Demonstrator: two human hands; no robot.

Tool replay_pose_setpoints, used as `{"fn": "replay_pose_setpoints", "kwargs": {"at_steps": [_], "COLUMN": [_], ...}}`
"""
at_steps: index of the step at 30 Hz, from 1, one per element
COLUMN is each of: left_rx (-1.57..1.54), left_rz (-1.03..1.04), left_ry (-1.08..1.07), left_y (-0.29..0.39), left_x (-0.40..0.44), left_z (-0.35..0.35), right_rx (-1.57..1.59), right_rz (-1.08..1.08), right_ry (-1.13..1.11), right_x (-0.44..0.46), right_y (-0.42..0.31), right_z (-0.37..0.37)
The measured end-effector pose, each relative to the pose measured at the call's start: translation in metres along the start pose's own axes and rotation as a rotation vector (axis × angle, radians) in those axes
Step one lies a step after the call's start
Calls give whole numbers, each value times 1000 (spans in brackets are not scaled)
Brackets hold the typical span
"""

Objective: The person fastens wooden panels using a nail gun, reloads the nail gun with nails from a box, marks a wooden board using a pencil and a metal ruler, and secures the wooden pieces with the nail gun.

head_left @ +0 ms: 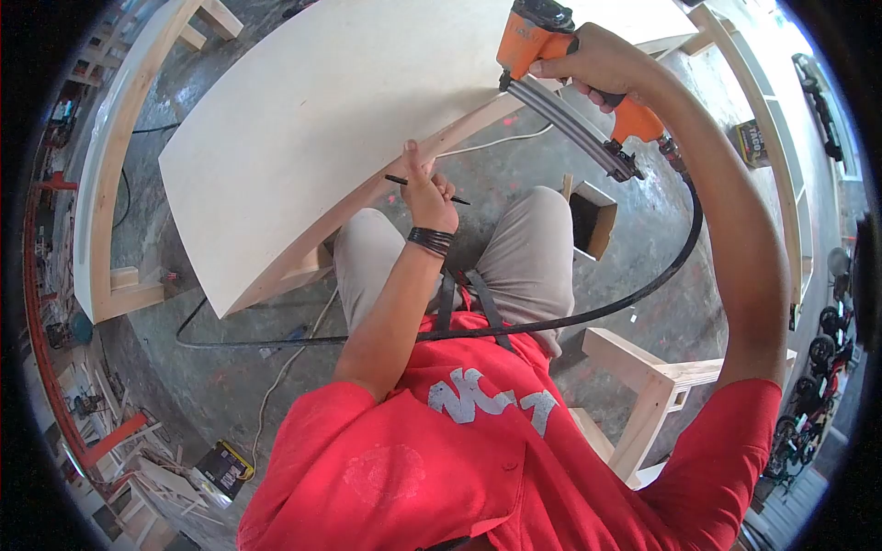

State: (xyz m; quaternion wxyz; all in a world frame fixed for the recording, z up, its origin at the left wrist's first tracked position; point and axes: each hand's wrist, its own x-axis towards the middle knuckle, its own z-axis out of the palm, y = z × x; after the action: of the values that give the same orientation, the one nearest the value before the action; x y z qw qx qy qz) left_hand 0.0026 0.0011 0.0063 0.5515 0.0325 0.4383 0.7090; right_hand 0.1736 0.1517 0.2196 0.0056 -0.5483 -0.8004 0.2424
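My right hand (597,69) is wrapped round the handle of an orange nail gun (533,41), whose nose end is over the pale curved panel (312,110). A long grey magazine (570,124) slants down from the gun. My left hand (430,197) holds a thin black pen (395,179) in curled fingers, with the thumb up near the wooden edge (367,188) of the panel. Black bands circle the left wrist. From the gun's handle a black air hose (643,292) loops across my lap.
An open cardboard box (602,220) stands on the floor right of my knees. Wooden frames stand at the left (106,184), far right (767,119) and lower right (643,404). A white cable (266,395) and wood scraps (152,477) lie at the lower left.
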Motion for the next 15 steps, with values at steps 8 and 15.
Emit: {"fn": "replay_pose_setpoints", "kwargs": {"at_steps": [8, 15], "left_rx": [-4, -17], "left_rz": [9, 2], "left_ry": [15, 53], "left_y": [-1, 0], "left_x": [2, -1], "left_z": [-1, 2], "right_rx": [58, 88], "right_rz": [7, -20], "right_ry": [-36, -23], "right_x": [-1, -3], "right_y": [3, 6], "right_z": [-2, 0]}}
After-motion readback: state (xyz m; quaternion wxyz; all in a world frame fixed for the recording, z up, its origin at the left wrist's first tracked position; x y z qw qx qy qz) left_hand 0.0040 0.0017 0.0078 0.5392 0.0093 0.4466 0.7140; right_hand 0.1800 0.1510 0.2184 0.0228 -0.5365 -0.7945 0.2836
